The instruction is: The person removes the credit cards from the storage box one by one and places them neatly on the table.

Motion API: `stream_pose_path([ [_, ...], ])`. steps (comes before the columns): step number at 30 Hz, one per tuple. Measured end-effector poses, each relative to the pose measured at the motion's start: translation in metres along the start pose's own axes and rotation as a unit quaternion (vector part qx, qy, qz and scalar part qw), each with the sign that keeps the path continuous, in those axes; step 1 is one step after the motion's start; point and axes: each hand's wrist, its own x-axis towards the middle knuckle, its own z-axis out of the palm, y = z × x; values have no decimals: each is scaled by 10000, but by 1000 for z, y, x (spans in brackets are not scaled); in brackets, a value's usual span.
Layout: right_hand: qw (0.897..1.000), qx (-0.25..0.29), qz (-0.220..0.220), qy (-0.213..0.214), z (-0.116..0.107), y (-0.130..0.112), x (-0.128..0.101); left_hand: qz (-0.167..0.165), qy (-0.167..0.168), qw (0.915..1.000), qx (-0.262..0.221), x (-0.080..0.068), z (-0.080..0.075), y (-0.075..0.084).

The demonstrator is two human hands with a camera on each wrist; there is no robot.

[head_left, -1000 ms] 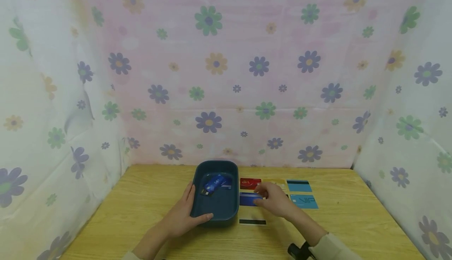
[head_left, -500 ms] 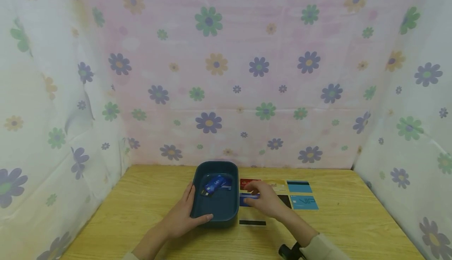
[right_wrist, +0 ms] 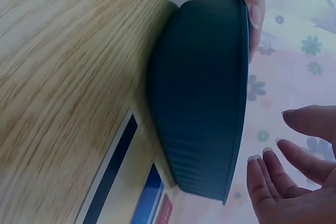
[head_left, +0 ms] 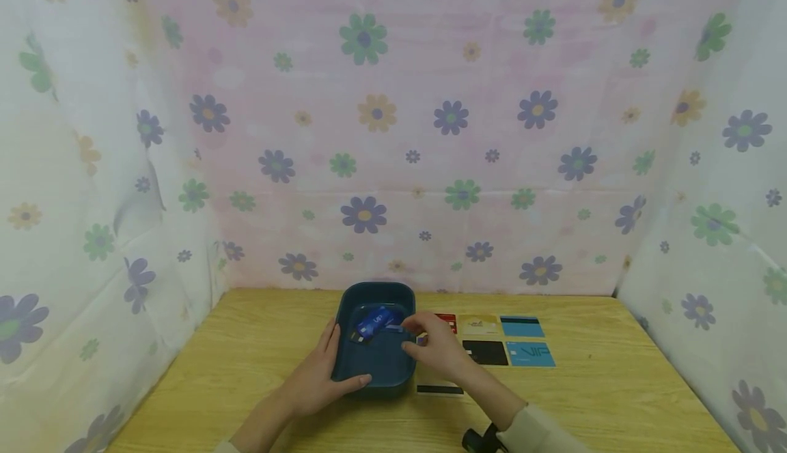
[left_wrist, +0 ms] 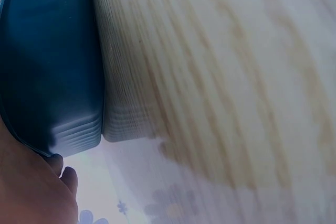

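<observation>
Blue cards (head_left: 375, 321) in teal tray (head_left: 375, 371)

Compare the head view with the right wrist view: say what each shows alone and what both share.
Only the head view shows the cards inside the tub, the black card, the two light blue cards and the whole left hand. Only the right wrist view shows the tub's ribbed outer wall and the right hand with its fingers straight. Both show the tub, the wooden table and the white striped card.
</observation>
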Motion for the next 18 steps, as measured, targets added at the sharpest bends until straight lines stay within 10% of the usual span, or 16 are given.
stream_pose_path([
  [18,9971,364,579,-344,33,-12,28,6,-89,10000,2,-1,-2,4],
])
